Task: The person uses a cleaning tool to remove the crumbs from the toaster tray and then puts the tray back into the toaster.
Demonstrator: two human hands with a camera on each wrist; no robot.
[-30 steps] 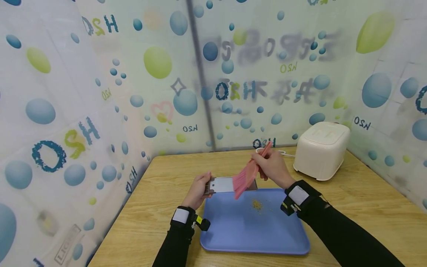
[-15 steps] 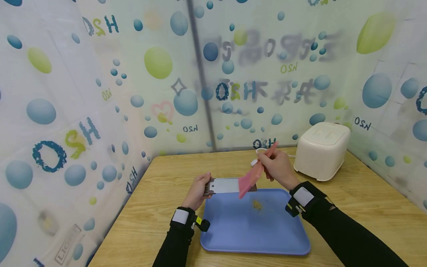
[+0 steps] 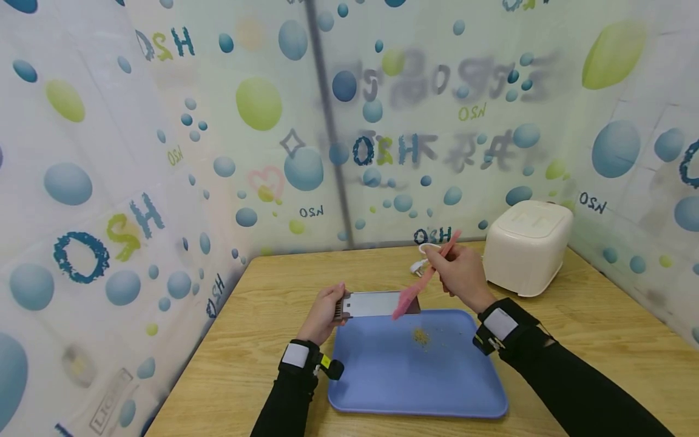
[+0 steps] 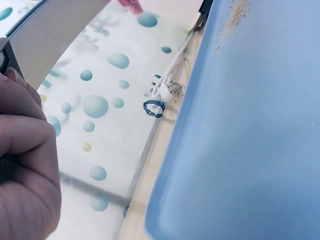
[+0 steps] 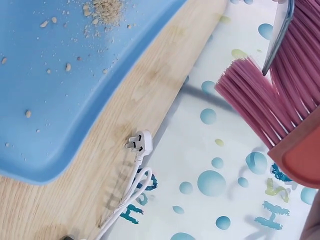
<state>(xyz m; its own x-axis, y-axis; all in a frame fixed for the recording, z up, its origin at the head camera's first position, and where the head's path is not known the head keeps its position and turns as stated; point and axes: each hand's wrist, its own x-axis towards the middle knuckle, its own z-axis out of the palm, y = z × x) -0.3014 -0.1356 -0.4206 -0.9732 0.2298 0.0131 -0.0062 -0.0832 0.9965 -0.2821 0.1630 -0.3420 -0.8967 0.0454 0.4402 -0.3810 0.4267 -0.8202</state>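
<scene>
Pink brush (image 3: 419, 285) shifts rightward along the panel (image 3: 374, 304) over the past second, while the left hand (image 3: 322, 312) hardly moves. At left, that hand's thumb and fingers grip the panel's end, holding it out raised just above the far rim of the tray (image 3: 417, 382). At centre, the bristles sit near the panel's right end; the right wrist view shows them parted about its edge. Below lie crumbs (image 3: 420, 335), heaped toward the tray's far side with specks scattered to their right. Farther right, the right hand (image 3: 461, 276) pinches the brush handle between thumb and fingers, with the plug (image 3: 417, 267) behind the brush and the toaster (image 3: 526, 249) beyond that hand. With the panel held at one end only, a hard stroke could likely tip it; a flick away from the body could throw crumbs past the rim onto the table (image 3: 235, 352). Reaching farther back risks snagging the cord (image 5: 127, 192). Room looks tightest between rim, plug and toaster, widest over the tray's near half and the wood at left.
</scene>
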